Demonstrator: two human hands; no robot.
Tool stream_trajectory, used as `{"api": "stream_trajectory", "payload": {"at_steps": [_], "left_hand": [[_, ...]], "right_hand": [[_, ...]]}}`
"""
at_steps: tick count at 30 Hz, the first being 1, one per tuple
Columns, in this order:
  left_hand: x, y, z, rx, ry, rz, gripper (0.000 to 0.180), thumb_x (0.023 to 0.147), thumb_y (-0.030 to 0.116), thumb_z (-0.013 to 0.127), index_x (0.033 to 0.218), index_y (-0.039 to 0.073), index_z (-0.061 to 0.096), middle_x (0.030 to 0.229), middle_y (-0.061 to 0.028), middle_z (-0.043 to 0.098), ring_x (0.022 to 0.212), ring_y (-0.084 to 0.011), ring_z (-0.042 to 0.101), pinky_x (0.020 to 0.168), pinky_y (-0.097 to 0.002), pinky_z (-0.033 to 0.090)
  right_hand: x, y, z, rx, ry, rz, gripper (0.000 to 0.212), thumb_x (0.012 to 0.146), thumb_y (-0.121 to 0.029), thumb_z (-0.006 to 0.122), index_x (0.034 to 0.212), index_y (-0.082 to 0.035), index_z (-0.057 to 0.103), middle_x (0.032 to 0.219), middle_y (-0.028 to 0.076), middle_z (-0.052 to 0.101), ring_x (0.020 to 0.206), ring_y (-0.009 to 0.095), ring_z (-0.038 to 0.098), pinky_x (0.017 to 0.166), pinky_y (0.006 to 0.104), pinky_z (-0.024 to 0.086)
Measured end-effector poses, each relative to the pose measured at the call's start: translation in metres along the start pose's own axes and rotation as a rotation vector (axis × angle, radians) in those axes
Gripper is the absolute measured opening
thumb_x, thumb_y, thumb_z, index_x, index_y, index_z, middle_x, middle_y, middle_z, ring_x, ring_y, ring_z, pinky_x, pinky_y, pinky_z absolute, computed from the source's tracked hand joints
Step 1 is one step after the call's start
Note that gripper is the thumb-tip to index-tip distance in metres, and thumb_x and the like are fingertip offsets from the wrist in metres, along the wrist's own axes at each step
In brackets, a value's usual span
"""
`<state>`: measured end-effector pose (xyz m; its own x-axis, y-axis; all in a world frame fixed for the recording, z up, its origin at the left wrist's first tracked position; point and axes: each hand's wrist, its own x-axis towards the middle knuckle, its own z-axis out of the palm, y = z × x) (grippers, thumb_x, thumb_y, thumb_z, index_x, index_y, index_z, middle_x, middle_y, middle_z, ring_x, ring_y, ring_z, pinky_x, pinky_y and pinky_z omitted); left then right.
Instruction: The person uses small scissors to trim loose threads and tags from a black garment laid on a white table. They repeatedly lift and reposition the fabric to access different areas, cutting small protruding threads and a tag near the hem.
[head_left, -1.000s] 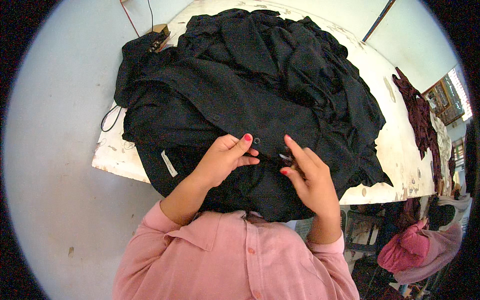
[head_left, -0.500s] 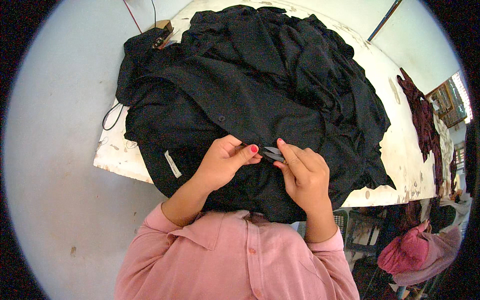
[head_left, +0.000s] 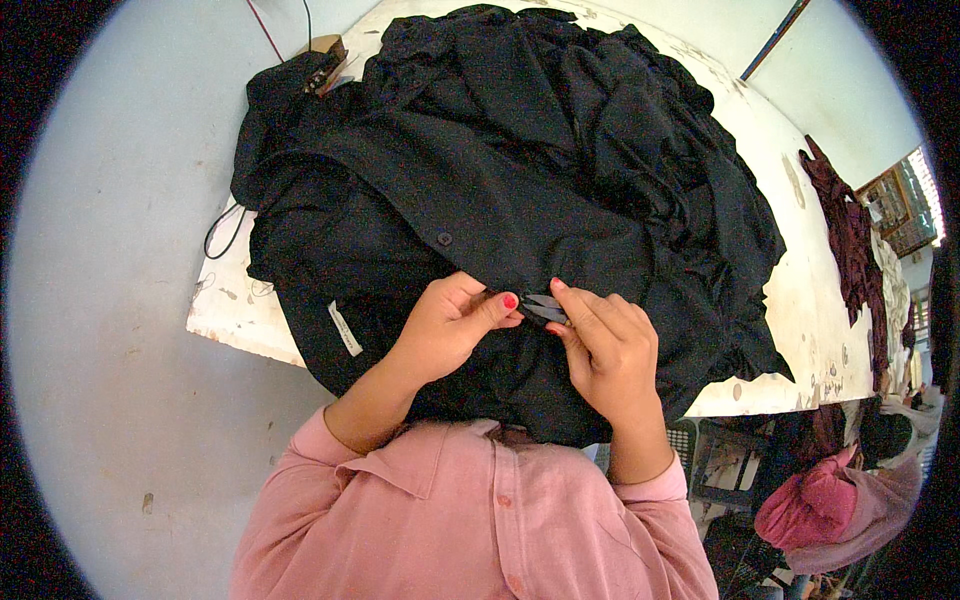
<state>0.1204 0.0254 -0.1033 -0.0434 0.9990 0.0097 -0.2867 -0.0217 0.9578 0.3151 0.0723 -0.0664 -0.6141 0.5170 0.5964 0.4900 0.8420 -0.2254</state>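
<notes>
A black garment point(head_left: 470, 190) is heaped across the table in front of me, with a dark button point(head_left: 445, 239) on its edge and a white label point(head_left: 345, 329) at its near left. My left hand point(head_left: 450, 325) is closed, pinching the garment's edge between thumb and fingers. In my right hand point(head_left: 612, 350) is a pair of small thread snips point(head_left: 545, 308), held between thumb and fingers. Their grey blades point left at the cloth, right by my left fingertips. What lies between the blade tips is too small to make out.
The pale, stained table point(head_left: 250, 325) shows around the cloth. A small brown box point(head_left: 325, 62) stands at the far left, and a black cord loop point(head_left: 224, 232) hangs by the left edge. Maroon cloth point(head_left: 845, 230) lies at the right. Beyond, at lower right, is a person in pink point(head_left: 815, 500).
The snips' blades have drawn closer together and sit slightly further left, against the cloth at my left fingertips. Both hands stay almost in place.
</notes>
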Motion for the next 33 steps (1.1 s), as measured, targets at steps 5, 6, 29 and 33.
{"api": "stream_trajectory", "payload": {"at_steps": [5, 6, 29, 33], "left_hand": [[-0.001, 0.001, 0.002, -0.043, -0.016, -0.005, 0.018, 0.093, 0.014, 0.061, 0.102, -0.002, 0.063, 0.094, -0.0083, 0.067, 0.083, -0.0154, 0.066, 0.078, -0.0308, 0.057], [-0.002, 0.002, 0.001, -0.052, -0.016, -0.023, 0.019, 0.093, 0.014, 0.061, 0.103, -0.002, 0.063, 0.094, -0.0082, 0.067, 0.083, -0.0152, 0.066, 0.078, -0.0307, 0.057], [0.006, 0.023, 0.0, -0.206, 0.109, -0.139, 0.027, 0.088, 0.015, 0.067, 0.111, 0.0, 0.062, 0.105, -0.0097, 0.066, 0.088, -0.021, 0.066, 0.072, -0.0351, 0.059], [0.004, 0.026, 0.004, -0.236, 0.116, -0.094, 0.026, 0.088, 0.01, 0.067, 0.111, -0.001, 0.062, 0.105, -0.0103, 0.066, 0.091, -0.0212, 0.066, 0.076, -0.0368, 0.059]], "right_hand": [[0.001, 0.0, -0.001, 0.021, -0.021, 0.022, 0.047, 0.075, -0.015, 0.072, 0.12, -0.009, 0.062, 0.1, 0.005, 0.067, 0.071, 0.021, 0.059, 0.06, 0.0335, 0.045], [0.001, -0.001, -0.001, 0.026, -0.015, 0.014, 0.046, 0.075, -0.015, 0.072, 0.12, -0.009, 0.062, 0.099, 0.005, 0.068, 0.071, 0.021, 0.059, 0.06, 0.0333, 0.045], [-0.009, 0.008, -0.019, 0.049, 0.028, 0.257, 0.054, 0.078, -0.011, 0.073, 0.13, -0.009, 0.055, 0.101, 0.012, 0.059, 0.078, 0.026, 0.063, 0.065, 0.0321, 0.052], [-0.002, 0.002, -0.005, 0.01, 0.143, 0.132, 0.042, 0.075, -0.008, 0.073, 0.116, -0.009, 0.065, 0.092, 0.009, 0.063, 0.069, 0.022, 0.063, 0.06, 0.0306, 0.051]]}}
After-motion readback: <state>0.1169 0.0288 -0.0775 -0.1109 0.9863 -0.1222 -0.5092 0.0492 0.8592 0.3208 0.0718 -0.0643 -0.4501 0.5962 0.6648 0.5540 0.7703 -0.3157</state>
